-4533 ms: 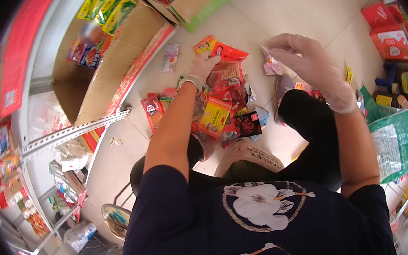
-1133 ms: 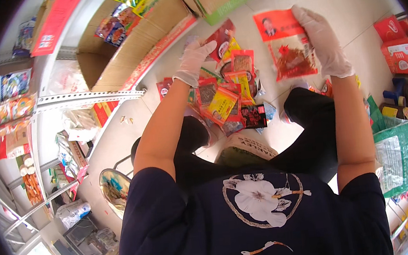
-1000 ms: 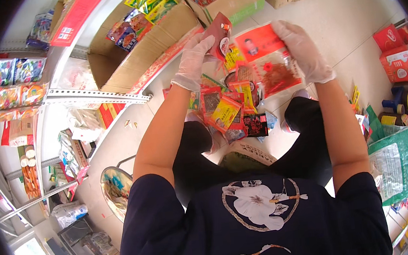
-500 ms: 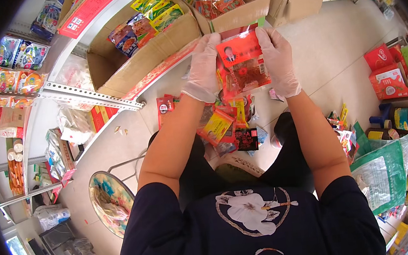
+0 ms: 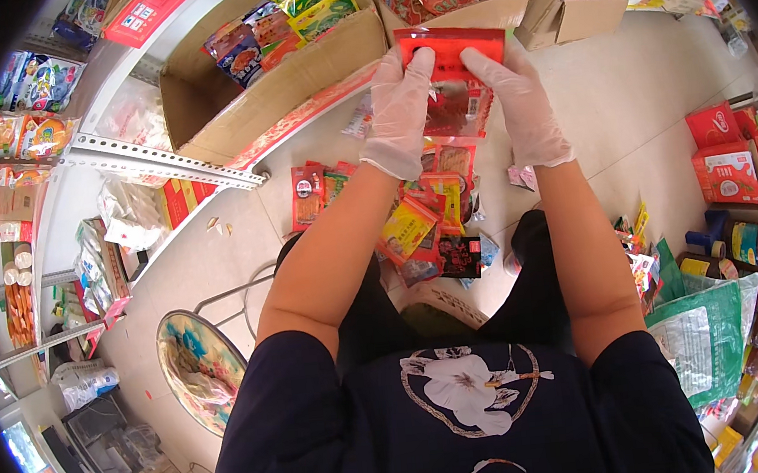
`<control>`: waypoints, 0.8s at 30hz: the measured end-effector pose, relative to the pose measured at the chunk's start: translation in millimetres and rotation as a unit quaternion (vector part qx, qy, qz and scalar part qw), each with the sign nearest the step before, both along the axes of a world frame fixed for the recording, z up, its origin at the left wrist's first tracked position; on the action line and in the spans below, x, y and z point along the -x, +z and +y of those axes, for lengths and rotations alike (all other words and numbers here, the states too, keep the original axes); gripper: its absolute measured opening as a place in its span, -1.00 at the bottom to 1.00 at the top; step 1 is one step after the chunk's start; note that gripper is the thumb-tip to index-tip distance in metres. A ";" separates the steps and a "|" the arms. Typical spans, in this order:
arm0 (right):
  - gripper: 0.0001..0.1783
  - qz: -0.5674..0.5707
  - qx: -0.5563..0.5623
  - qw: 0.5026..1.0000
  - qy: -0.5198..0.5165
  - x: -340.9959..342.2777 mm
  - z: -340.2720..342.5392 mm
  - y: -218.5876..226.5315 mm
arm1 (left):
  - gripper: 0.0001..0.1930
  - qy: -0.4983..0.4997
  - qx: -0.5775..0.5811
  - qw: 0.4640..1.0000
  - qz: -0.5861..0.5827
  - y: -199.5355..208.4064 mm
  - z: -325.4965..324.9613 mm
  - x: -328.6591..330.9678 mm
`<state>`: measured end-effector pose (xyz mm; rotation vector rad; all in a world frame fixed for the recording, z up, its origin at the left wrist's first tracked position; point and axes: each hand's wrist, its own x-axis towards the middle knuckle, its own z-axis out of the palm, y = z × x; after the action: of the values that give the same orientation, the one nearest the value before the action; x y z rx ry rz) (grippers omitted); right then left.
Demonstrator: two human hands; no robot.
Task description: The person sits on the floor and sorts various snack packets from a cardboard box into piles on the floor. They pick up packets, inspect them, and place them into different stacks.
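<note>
I've raised the red snack packet [image 5: 455, 79], left hand [image 5: 398, 102] and right hand [image 5: 516, 96] both gripping it, to the cardboard box [image 5: 281, 73], probably for stocking.

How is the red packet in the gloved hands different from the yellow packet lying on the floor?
The red snack packet is held up off the floor by the left hand and right hand; the yellow packet lies in the pile on the floor, untouched. The red packet is spread out flat in full view, while the yellow packet is partly overlapped by neighbouring packets. The red one looks bigger. Both are flat sealed snack pouches.
</note>
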<state>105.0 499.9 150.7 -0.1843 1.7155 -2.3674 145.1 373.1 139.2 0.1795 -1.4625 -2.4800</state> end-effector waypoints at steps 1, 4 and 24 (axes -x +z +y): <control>-0.65 -0.030 0.001 0.998 0.060 2.4 2.6 -1.5 | -0.77 0.011 0.036 0.999 -0.002 -2.7 -1.7 0.3; -0.69 -0.056 -0.023 0.996 0.063 -8.3 -1.9 6.0 | -0.77 0.075 0.204 0.976 0.006 -16.9 -7.3 1.7; -0.56 0.055 -0.052 0.997 -0.018 8.1 11.9 -25.6 | -0.69 0.297 0.409 0.862 0.040 -26.1 -36.1 20.6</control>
<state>96.9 511.8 125.1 -0.2740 1.9027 -2.3241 124.5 337.0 113.1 0.2921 -1.9115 -1.2429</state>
